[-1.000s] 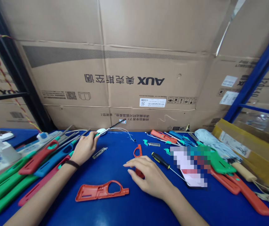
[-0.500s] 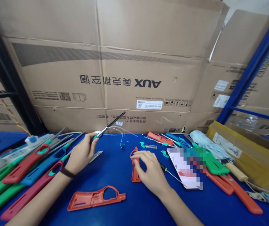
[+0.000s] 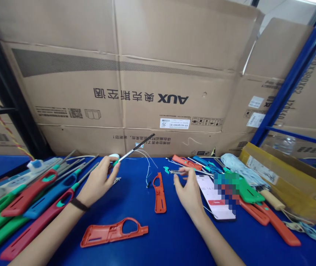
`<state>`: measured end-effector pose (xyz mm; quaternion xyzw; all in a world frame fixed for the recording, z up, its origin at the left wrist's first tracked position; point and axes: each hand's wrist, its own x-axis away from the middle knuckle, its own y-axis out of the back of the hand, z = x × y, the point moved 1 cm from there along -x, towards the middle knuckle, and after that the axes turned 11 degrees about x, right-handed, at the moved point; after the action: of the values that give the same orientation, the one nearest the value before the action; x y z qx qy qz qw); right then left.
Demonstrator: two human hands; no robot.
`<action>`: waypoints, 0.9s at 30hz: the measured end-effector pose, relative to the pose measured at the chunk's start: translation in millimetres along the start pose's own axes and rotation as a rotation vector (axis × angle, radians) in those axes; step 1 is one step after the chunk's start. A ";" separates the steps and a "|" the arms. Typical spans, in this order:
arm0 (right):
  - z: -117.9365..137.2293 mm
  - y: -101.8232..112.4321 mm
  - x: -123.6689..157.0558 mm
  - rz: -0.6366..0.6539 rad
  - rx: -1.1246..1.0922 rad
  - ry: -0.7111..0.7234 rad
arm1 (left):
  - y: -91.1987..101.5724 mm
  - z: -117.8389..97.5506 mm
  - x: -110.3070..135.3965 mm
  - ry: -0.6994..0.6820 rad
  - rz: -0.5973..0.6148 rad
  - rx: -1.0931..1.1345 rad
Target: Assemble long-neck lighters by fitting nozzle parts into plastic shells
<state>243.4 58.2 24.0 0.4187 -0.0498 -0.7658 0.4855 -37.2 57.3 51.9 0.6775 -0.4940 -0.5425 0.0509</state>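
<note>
**Slim black rod (image 3: 136, 147) held in the left hand (image 3: 98, 181) over a blue workbench (image 3: 158, 251)**

The rod, fitted with a green collar at its lower end, is pinched between the thumb and fingers of the left hand, which is closed only lightly, and it is angled up and away from the person. A black wristband (image 3: 79, 204) is worn on that wrist. The right hand (image 3: 188, 193) is raised slightly, its thumb and forefinger brought almost together at a small metal tube with a green end (image 3: 177, 172); whether the tube is gripped or merely touched cannot be told. Between the hands lies a narrow orange-red plastic piece (image 3: 159, 194), with a thin white wire (image 3: 148, 171) just beyond it. An orange-red lighter half-shell (image 3: 113, 232) is laid flat nearer the person. Long-reach lighters (image 3: 29, 194) in red, blue, crimson and green are fanned out beside the left forearm. A partly blurred smartphone (image 3: 206, 192) is placed just right of the right hand, and a folded pale blue umbrella (image 3: 237, 166) lies beyond it, with a large AUX cardboard carton (image 3: 64, 62) standing behind the bench
</note>
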 end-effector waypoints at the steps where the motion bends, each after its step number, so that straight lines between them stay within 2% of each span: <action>1: -2.1 3.4 -3.5 -0.034 -0.029 -0.019 | 1.9 1.4 -1.1 0.026 -0.030 -0.013; 6: -11.1 18.1 -16.7 -0.223 -0.152 -0.113 | 13.4 9.3 -4.2 0.185 -0.225 -0.068; 11: -5.1 27.0 -17.6 -0.447 -0.234 -0.135 | 15.9 12.3 -4.6 0.214 -0.353 -0.059; 15: -1.4 34.5 -19.2 -0.602 -0.327 -0.111 | 14.0 11.6 -4.8 0.203 -0.364 -0.029; 18: -3.0 37.2 -21.1 -0.638 -0.375 -0.114 | 13.7 9.6 -3.9 0.165 -0.353 -0.027; 21: -4.5 32.3 -20.6 -0.526 -0.357 -0.102 | 13.7 5.6 -1.5 0.092 -0.362 -0.010; 27: 3.0 10.9 -6.8 0.117 -0.359 0.035 | 7.6 -18.1 7.2 -0.111 -0.272 0.113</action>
<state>250.2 56.9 35.2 0.3351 0.0718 -0.7255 0.5968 -28.2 39.7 58.9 0.7090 -0.4297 -0.5522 -0.0886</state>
